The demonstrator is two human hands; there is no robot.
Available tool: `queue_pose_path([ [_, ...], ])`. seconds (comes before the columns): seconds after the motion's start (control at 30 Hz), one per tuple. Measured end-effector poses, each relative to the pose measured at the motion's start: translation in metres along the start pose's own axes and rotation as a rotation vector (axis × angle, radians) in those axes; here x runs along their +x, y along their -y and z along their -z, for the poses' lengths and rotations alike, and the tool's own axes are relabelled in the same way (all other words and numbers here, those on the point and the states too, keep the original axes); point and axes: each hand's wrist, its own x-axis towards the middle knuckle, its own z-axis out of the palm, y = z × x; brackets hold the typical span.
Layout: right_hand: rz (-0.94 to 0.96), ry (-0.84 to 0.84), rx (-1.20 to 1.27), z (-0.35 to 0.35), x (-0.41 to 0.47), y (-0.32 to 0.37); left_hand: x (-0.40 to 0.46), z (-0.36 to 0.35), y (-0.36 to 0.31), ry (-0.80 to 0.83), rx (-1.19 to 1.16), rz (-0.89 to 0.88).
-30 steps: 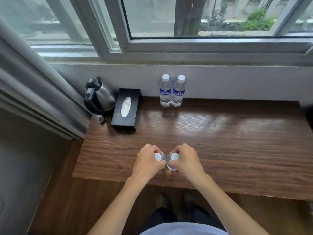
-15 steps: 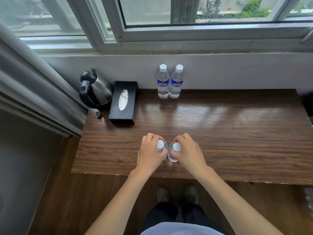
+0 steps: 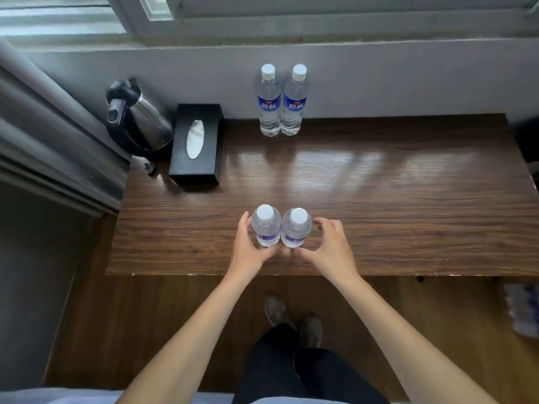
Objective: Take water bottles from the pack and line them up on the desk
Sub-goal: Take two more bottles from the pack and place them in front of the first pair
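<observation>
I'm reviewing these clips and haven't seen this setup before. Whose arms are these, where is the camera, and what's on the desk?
There is no robot here: a person wears a wide-angle camera on the head, looking down at their own bare arms. The wooden desk stands under a window. Near its front edge stand two water bottles, upright and side by side. The left hand cups the left one; the right hand is open beside the other, seemingly not gripping it. Two more bottles stand by the wall, with a tissue box and a kettle to their left.

Left grip (image 3: 250, 248) and right grip (image 3: 331, 248) open, forearms extended forward.
</observation>
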Motion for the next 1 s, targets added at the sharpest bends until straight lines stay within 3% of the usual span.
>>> queue_pose_path([
  [0.2, 0.09, 0.009, 0.227, -0.019, 0.019, -0.016, 0.012, -0.01, 0.02, -0.019, -0.013, -0.101],
  [0.53, 0.231, -0.041, 0.38, -0.047, 0.033, -0.045, 0.028, -0.025, 0.06, -0.099, -0.016, -0.187],
  [1.0, 0.203, -0.438, 0.411, -0.103, 0.044, -0.056, 0.044, -0.03, 0.082, -0.115, -0.254, -0.236],
])
